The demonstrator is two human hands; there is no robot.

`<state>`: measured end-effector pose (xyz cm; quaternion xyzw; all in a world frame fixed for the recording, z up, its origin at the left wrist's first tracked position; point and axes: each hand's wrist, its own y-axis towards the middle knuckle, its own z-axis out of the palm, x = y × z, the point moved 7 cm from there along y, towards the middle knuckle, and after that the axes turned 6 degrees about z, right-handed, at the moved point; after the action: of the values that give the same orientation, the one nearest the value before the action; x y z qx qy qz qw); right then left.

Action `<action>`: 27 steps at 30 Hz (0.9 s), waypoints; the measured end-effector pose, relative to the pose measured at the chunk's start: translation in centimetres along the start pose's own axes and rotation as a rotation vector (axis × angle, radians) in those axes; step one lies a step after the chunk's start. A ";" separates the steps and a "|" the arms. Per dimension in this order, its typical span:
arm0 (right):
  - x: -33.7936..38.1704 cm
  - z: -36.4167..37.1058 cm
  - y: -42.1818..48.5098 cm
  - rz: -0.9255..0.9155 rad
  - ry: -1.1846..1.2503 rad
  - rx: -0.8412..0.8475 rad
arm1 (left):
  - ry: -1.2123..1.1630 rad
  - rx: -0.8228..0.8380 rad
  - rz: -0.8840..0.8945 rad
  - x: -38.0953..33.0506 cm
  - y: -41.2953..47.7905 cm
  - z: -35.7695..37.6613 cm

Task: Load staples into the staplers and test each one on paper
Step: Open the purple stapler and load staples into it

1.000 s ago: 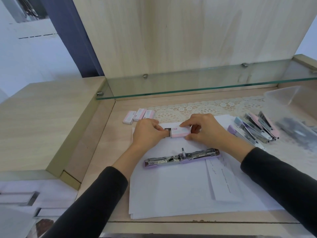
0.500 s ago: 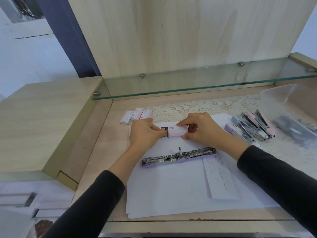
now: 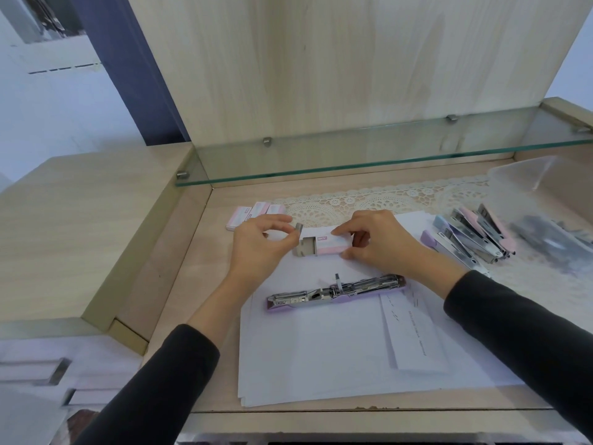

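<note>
**Step in hand (judged):** loading, at the stage of drawing staples from the box. Nothing in this stapler has been tested yet.

- **Left hand** (image 3: 260,244): thumb and forefinger pinch a grey strip (image 3: 299,228) just at the open end of the box. It is probably staples, but too small to be sure.
- **Right hand** (image 3: 383,244): fingers curled round the far end of the box (image 3: 325,244), steadying it.
- **Box:** pink and white, left end open with the inner tray showing. It lies on the paper (image 3: 321,348), behind the stapler.
- **Stapler** (image 3: 337,289): lilac, swung open flat on the paper with its metal channel up. It lies between the box and the person, and neither hand touches it.
- **Other staplers** (image 3: 475,239): a cluster to the right on the lace mat (image 3: 369,200), well apart from the hands.
- **Spare boxes** (image 3: 253,213): three on the table (image 3: 199,277), beside the left hand.
- **Slip** (image 3: 414,335): folded, on the paper, just right of the stapler.

**Next move (judged):**
- Draw the strip clear of the box without snapping it.
- Bring it down to the open channel and lay it in legs-down, seated straight along the rail.
- The right hand is best freed to hold the stapler while the strip goes in.
- Closing the stapler and pressing it on the paper come after.
</note>
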<state>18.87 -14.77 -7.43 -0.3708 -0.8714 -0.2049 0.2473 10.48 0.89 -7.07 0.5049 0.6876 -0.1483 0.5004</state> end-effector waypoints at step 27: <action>0.1 0.0 0.0 0.006 -0.029 0.029 | 0.090 0.175 0.190 -0.1 0.9 2.1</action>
<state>18.82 -14.68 -7.38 -0.3728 -0.8767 -0.1860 0.2405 12.38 -0.23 -7.69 0.6153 0.6429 -0.1369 0.4351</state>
